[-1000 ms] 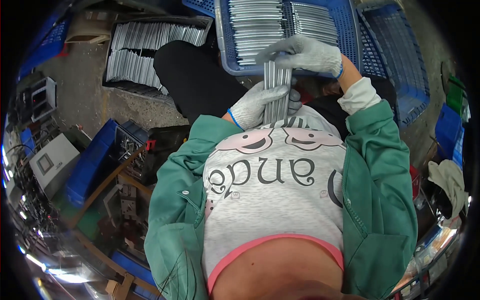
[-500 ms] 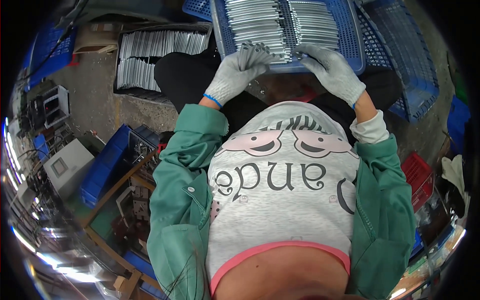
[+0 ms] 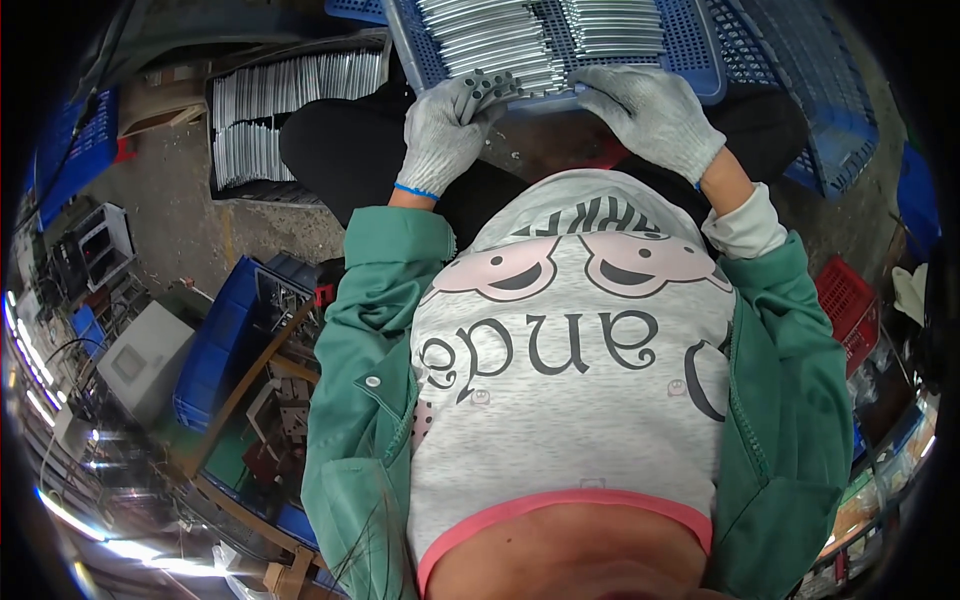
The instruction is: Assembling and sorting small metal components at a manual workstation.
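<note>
My left hand [image 3: 440, 138], in a white knit glove with a blue cuff edge, is closed round a bundle of several thin metal tubes [image 3: 490, 90]. Their open round ends face up toward me. Across a small gap, my right hand [image 3: 655, 118], gloved alike, has its fingers pinched at the near rim of a blue plastic crate [image 3: 712, 82]. Whatever lies between those fingertips is too small to make out. Inside the crate, silvery metal tubes [image 3: 490, 40] lie in two stacked rows, left and right.
A dark crate [image 3: 285, 190] of similar tubes stands on the floor to the left. More blue crates [image 3: 835, 130] are at the right, with a red basket [image 3: 848, 300] below them. At the left are a blue bin [image 3: 215, 350] and a white box-shaped machine [image 3: 145, 350].
The tubes in my left hand have tilted, so their ends now face me more directly. Both hands sit slightly higher and further left in the picture, as the whole view has shifted.
</note>
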{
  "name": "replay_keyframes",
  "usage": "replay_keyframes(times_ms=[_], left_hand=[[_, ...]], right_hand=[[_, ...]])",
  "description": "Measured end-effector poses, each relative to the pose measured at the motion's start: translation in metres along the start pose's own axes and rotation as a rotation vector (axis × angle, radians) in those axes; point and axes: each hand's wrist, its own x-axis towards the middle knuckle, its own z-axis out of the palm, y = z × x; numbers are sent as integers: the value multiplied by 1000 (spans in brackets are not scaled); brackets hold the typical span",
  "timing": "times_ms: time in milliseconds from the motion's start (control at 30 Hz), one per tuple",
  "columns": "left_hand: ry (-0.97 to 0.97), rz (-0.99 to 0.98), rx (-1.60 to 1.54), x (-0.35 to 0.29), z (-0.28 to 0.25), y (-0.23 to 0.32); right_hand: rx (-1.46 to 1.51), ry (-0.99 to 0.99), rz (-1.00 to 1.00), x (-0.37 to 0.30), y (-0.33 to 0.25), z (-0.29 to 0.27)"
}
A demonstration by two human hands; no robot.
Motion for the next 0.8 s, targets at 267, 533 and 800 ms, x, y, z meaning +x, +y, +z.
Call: replay_keyframes(times_ms=[267, 533, 800], left_hand=[[-22, 92, 117, 0, 6, -6], [30, 94, 105, -1, 21, -11], [124, 225, 220, 0, 40, -25]], right_hand=[[-154, 33, -84, -1, 13, 18], [-254, -41, -63, -5, 13, 20], [-247, -16, -118, -2, 14, 11]])
